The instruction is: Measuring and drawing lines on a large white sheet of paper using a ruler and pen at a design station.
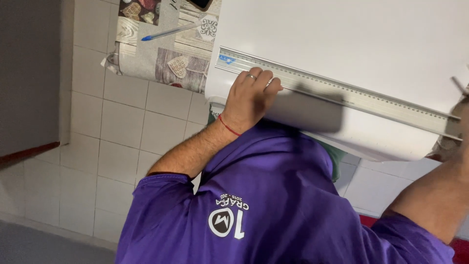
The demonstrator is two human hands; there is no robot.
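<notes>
The head view looks down over a purple short-sleeved shirt (273, 195) with a white round emblem on the chest. The left hand (249, 98), wearing a ring and a thin red cord at the wrist, presses flat on a long grey metal ruler (342, 93) that lies slantwise across a large white sheet of board (342, 39). The right hand (457, 127) sits at the ruler's far end by the frame edge; it seems to grip a thin tool, though too little shows to be sure. Beyond the sheet, a patchwork-printed tablecloth (166, 54) carries a blue ballpoint pen (168, 32). Pale square floor tiles (122, 132) lie below.
</notes>
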